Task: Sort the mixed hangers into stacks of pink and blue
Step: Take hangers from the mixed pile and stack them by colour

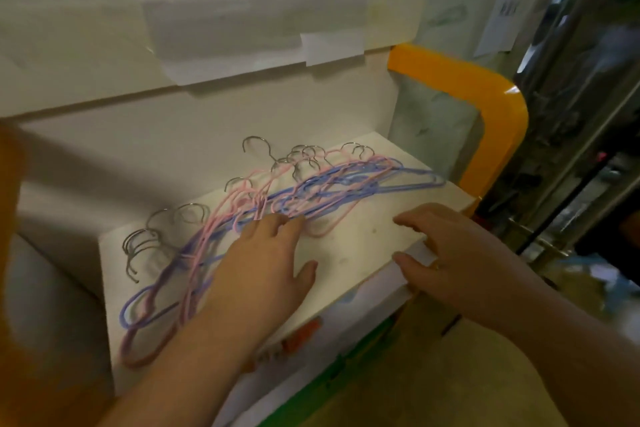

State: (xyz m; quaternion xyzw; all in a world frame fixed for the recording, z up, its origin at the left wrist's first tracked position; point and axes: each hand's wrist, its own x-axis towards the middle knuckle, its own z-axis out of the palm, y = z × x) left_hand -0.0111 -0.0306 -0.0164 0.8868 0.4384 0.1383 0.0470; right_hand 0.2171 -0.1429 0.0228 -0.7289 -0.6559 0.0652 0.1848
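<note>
A: Two colours, one tangle. From the left I note the metal hooks [138, 246] bunched at the pile's end, then the mixed hangers [242, 204] lying in a long diagonal heap across the white shelf [346, 246], pink and blue wires interlaced.

B: Hands?

A: The left hand [263, 263] lies flat and spread, fingertips touching the wires mid-pile, gripping nothing. The right hand [460, 253] is loosely spread at the shelf's front edge, apart from the hangers, empty.

B: Risks?

A: I judge snagging the main one: lifting one pink hanger could drag hooked neighbours along. The pile's right end reaches the shelf corner beside the yellow rail [502, 107], so a tug could slide hangers off. No sorted stacks are visible yet.
</note>
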